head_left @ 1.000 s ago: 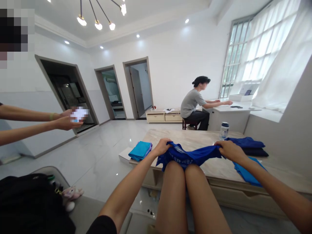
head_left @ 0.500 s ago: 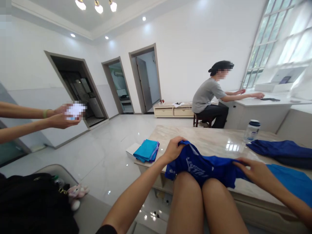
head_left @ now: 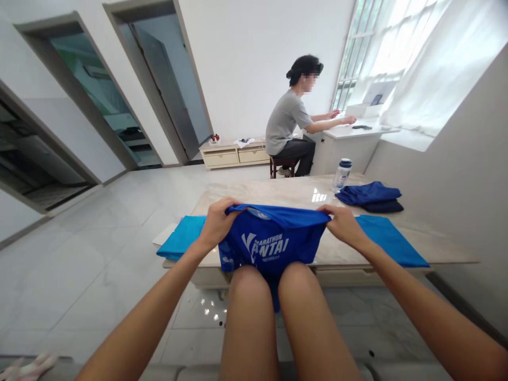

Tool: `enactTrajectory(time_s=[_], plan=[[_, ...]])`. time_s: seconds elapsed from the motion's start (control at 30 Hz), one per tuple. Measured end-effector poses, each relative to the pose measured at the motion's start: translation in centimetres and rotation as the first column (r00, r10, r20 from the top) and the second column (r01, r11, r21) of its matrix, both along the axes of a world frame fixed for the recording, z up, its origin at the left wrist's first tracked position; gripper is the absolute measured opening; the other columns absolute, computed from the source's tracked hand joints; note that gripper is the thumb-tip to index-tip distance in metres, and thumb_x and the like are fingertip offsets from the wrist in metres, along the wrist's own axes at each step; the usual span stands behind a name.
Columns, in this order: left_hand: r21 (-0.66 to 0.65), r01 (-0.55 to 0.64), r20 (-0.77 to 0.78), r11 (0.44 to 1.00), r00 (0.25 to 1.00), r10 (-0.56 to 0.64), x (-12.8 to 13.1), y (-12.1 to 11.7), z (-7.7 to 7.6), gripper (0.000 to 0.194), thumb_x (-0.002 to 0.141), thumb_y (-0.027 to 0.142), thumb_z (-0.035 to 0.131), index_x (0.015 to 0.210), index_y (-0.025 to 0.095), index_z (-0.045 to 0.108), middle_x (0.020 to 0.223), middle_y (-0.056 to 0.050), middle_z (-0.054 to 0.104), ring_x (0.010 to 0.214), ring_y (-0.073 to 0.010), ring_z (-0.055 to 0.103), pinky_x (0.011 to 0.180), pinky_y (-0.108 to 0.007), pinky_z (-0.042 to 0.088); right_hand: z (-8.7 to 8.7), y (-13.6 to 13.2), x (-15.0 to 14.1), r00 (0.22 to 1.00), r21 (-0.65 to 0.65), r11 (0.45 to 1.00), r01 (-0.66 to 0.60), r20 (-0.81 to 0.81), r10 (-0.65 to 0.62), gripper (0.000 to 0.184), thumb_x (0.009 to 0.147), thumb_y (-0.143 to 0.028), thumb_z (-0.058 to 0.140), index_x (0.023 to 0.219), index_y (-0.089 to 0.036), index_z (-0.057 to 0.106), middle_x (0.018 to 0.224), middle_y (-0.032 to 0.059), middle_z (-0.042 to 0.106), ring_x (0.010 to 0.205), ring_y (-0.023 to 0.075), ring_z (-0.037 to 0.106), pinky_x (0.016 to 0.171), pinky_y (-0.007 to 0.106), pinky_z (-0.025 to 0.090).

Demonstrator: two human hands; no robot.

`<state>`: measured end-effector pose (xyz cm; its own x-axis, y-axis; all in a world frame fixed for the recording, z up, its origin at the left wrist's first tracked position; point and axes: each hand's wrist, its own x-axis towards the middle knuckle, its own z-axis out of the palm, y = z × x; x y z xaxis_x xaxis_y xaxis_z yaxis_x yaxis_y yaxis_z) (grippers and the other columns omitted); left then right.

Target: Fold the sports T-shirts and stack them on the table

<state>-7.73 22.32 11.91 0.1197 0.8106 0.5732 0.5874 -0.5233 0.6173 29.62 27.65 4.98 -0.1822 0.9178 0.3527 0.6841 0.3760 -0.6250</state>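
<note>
A royal-blue T-shirt (head_left: 278, 238) with white "Marathon" lettering is stretched between my hands, above my knees and at the table's near edge. My left hand (head_left: 219, 222) pinches its upper left corner, and my right hand (head_left: 343, 225) grips the upper right one. The shirt's lower part hangs over and between my knees. Close to my left hand lies a folded turquoise cloth (head_left: 180, 238) at the table's left end. Beyond my right hand, a flat bright-blue cloth (head_left: 391, 241) is spread on the marble-topped table (head_left: 273, 188).
Toward the far right of the table stand a clear water bottle (head_left: 342, 174) and a heap of dark-blue clothing (head_left: 371, 196). Past the table, a person in a grey shirt (head_left: 288, 119) sits at a white desk (head_left: 357, 132). A low drawer cabinet (head_left: 234, 156) lines the wall.
My view has swung right, and the other person's hands at the left have left it. The shirt is now pulled wider and straighter, its lettering facing me. Both hands still grip it.
</note>
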Motion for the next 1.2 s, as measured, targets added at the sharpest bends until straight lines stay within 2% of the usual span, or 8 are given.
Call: enactTrajectory(time_s=[0.1, 0.2, 0.3, 0.43, 0.63, 1.0, 1.1, 1.2], plan=[[0.016, -0.046, -0.129, 0.999, 0.991, 0.047, -2.1, 0.2, 2.6, 0.027, 0.088, 0.048, 0.079, 0.1, 0.024, 0.08, 0.099, -0.004, 0.08, 0.095, -0.0242, 0.072, 0.09, -0.034, 0.057, 5.0, 1.7, 2.2, 0.986, 0.144, 0.98, 0.136, -0.111, -0.121, 0.031, 0.077, -0.013, 0.059, 0.097, -0.021, 0.081, 0.092, 0.0063, 0.081, 0.091, 0.0286, 0.074, 0.089, 0.038, 0.058], [-0.213, -0.017, -0.364, 0.977, 0.929, -0.063, -3.8, 0.6, 2.1, 0.031, 0.079, 0.054, 0.085, 0.09, 0.025, 0.082, 0.092, -0.003, 0.081, 0.089, -0.025, 0.072, 0.082, -0.032, 0.055, 8.0, 2.9, 3.3, 0.962, 0.211, 0.955, 0.209, -0.222, -0.161, 0.022, 0.086, -0.023, 0.06, 0.098, -0.024, 0.078, 0.089, 0.0052, 0.077, 0.085, 0.0277, 0.07, 0.082, 0.038, 0.056], [-0.433, -0.114, -0.443, 0.894, 0.891, -0.101, -5.1, 1.4, -1.0, 0.031, 0.081, 0.055, 0.077, 0.073, 0.025, 0.079, 0.072, -0.002, 0.077, 0.073, -0.0223, 0.068, 0.07, -0.03, 0.05, 7.2, 3.7, 3.4, 0.946, 0.162, 0.962, 0.22, -0.274, -0.17, 0.017, 0.09, -0.034, 0.061, 0.088, -0.024, 0.074, 0.08, 0.0034, 0.071, 0.08, 0.0259, 0.065, 0.079, 0.038, 0.053], [-0.489, -0.079, -0.149, 0.869, 0.989, 0.006, -6.4, 2.3, -2.4, 0.047, 0.074, 0.067, 0.077, 0.078, 0.021, 0.078, 0.075, -0.004, 0.079, 0.077, -0.025, 0.071, 0.072, -0.031, 0.054, 5.8, 3.9, 3.9, 0.931, -0.01, 0.995, 0.1, -0.352, -0.097, 0.025, 0.087, -0.046, 0.067, 0.082, -0.022, 0.072, 0.076, 0.0018, 0.07, 0.081, 0.024, 0.065, 0.078, 0.034, 0.052], [-0.263, -0.153, 0.158, 0.953, 0.967, 0.199, -6.1, 0.7, 5.0, 0.046, 0.081, 0.065, 0.074, 0.089, 0.019, 0.073, 0.073, -0.002, 0.071, 0.07, -0.0199, 0.063, 0.066, -0.029, 0.052, 10.9, 1.9, 5.2, 0.894, -0.04, 0.999, 0.035, -0.446, -0.049, 0.028, 0.089, -0.045, 0.066, 0.092, -0.019, 0.077, 0.083, 0.0035, 0.076, 0.083, 0.0237, 0.066, 0.079, 0.034, 0.053], [0.275, -0.404, -0.176, 0.872, 0.871, 0.459, -5.5, -8.4, 13.2, 0.023, 0.099, 0.037, 0.055, 0.098, 0.022, 0.072, 0.077, -0.002, 0.069, 0.07, -0.0202, 0.063, 0.072, -0.029, 0.045, 16.2, -3.6, 6.1, 0.971, 0.556, 0.798, 0.231, -0.08, -0.225, 0.035, 0.103, -0.035, 0.046, 0.104, -0.019, 0.077, 0.095, 0.0136, 0.08, 0.09, 0.0316, 0.07, 0.083, 0.038, 0.052], [0.311, -0.422, -0.219, 0.852, 0.84, 0.496, -6.8, -9.0, 11.7, 0.027, 0.1, 0.037, 0.052, 0.095, 0.022, 0.073, 0.073, -0.001, 0.067, 0.066, -0.0194, 0.06, 0.07, -0.029, 0.042, 14.9, -4.2, 6.3, 0.941, 0.597, 0.759, 0.26, 0.018, -0.337, 0.038, 0.105, -0.036, 0.043, 0.116, -0.017, 0.075, 0.089, 0.0141, 0.078, 0.083, 0.0317, 0.07, 0.076, 0.035, 0.048], [0.279, -0.453, -0.293, 0.847, 0.8, 0.524, -8.0, -9.6, 6.5, 0.032, 0.101, 0.035, 0.047, 0.085, 0.022, 0.07, 0.064, -0.001, 0.061, 0.061, -0.019, 0.056, 0.067, -0.029, 0.037, 9.6, -4.8, 6.6, 0.907, 0.54, 0.808, 0.237, 0.174, -0.383, 0.04, 0.106, -0.036, 0.04, 0.118, -0.016, 0.073, 0.077, 0.0127, 0.074, 0.073, 0.0311, 0.068, 0.069, 0.035, 0.045]])
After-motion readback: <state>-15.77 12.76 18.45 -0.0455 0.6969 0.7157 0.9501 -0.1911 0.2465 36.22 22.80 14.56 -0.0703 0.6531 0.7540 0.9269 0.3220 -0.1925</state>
